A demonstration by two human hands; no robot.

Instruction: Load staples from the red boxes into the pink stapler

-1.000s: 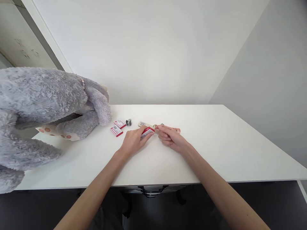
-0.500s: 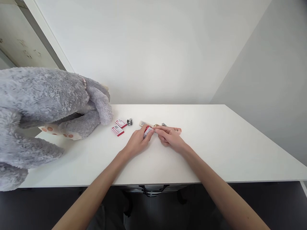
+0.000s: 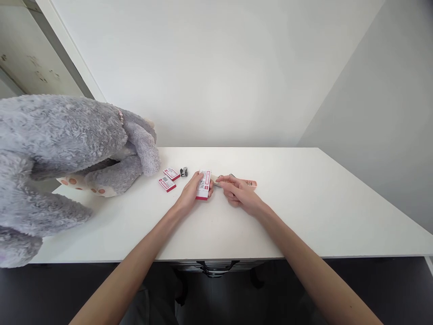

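My left hand (image 3: 191,193) is closed around a small red-and-white staple box (image 3: 203,184), held up with its printed label and barcode facing me. Just right of it is my right hand (image 3: 238,193), its index finger and thumb close together and the other fingers curled. Whether something small sits between those fingertips is too fine to make out. Behind my right hand a pink stapler-like object (image 3: 252,183) pokes out, mostly hidden. A cream-coloured piece (image 3: 214,178) shows between the hands, also largely covered.
Two more red-and-white boxes (image 3: 167,183) lie to the left on the white table (image 3: 216,234), beside a small dark metal staple remover (image 3: 183,171). A large grey plush toy (image 3: 74,135) takes up the table's left end. A wall (image 3: 216,81) rises behind.
My left hand has turned the staple box upright, so its label now shows in full. The right hand has stayed almost in place, its fingertips now apart from the box.
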